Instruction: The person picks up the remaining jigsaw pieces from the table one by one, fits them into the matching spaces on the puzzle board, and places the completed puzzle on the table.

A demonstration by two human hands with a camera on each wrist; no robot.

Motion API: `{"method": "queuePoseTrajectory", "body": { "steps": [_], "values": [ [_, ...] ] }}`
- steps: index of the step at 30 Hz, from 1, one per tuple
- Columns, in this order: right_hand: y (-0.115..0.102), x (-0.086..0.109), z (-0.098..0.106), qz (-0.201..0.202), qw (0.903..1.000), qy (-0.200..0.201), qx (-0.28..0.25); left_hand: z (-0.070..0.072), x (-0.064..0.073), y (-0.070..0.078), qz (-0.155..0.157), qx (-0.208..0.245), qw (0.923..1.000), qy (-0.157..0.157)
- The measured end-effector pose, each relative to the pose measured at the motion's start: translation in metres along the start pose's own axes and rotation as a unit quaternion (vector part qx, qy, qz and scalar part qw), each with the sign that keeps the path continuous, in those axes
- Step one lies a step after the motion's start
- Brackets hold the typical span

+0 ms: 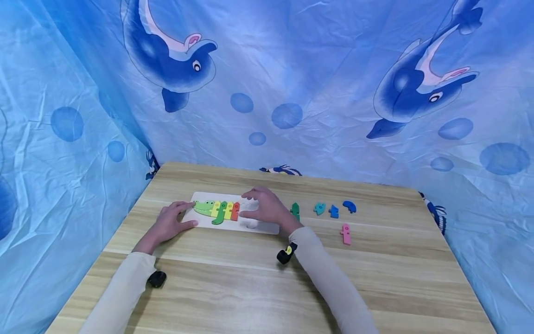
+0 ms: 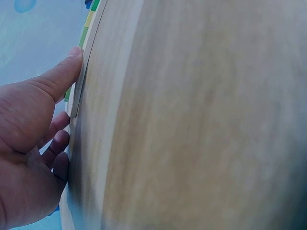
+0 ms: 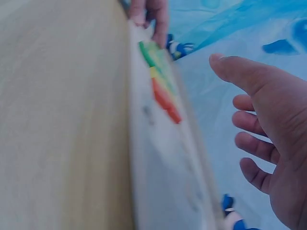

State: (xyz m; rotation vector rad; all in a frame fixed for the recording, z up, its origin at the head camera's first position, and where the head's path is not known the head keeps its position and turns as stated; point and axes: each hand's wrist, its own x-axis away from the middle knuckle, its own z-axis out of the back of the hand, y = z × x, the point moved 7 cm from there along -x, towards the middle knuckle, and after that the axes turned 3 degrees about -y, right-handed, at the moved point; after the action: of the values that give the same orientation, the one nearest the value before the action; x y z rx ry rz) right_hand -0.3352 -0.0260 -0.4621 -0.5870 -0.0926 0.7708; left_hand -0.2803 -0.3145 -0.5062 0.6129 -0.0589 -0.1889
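Wooden table (image 1: pixel 233 287): we list it as the surface beneath the puzzle board (image 1: pixel 263 228). On our side of the board: cream left sleeve (image 1: pixel 125 290) with black left camera (image 1: pixel 157 279); cream right sleeve (image 1: pixel 333 283) with black right camera (image 1: pixel 284 256). Pink piece (image 1: pixel 346 234): loose, right of the board, about level with its near edge. Left hand (image 1: pixel 168 223): grips the board's left end between thumb and fingers. The board: flat, white, its left part filled. We count, from its left end, green crocodile head (image 1: pixel 203 208), yellow piece (image 1: pixel 216 208), green piece (image 1: pixel 218 220), second yellow piece (image 1: pixel 228 212) and red piece (image 1: pixel 235 211). Right hand (image 1: pixel 269 208): released, thumb and fingers apart, over the board's right part. Right of the board we find, loose: dark green piece (image 1: pixel 295 209), just beside it; then blue piece (image 1: pixel 334 212), teal piece (image 1: pixel 319 208) and dark blue piece (image 1: pixel 350 206), farther off. Beyond the board: blue curtain (image 1: pixel 325 153), printed with left dolphin (image 1: pixel 179 69) and right dolphin (image 1: pixel 404 95).
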Motion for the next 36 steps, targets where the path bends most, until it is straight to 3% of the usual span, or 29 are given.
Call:
{"method": "queuePoseTrajectory", "body": {
  "steps": [9, 18, 28, 36],
  "values": [
    [0.003, 0.035, 0.043, 0.007, 0.9987, 0.038, -0.034, 0.000, -0.002, -0.006, 0.008, 0.000, 0.9999, -0.010],
    [0.018, 0.080, 0.077, -0.014, 0.9968, 0.079, -0.004, 0.000, -0.003, -0.006, 0.010, 0.004, 0.9999, -0.011],
    [0.038, 0.134, 0.092, -0.062, 0.9929, 0.101, 0.014, -0.001, -0.002, -0.005, 0.007, 0.002, 0.9999, -0.009],
    [0.056, 0.159, 0.085, -0.083, 0.9912, 0.100, 0.026, -0.002, -0.001, -0.005, 0.005, 0.004, 0.9999, -0.010]
  ]
}}
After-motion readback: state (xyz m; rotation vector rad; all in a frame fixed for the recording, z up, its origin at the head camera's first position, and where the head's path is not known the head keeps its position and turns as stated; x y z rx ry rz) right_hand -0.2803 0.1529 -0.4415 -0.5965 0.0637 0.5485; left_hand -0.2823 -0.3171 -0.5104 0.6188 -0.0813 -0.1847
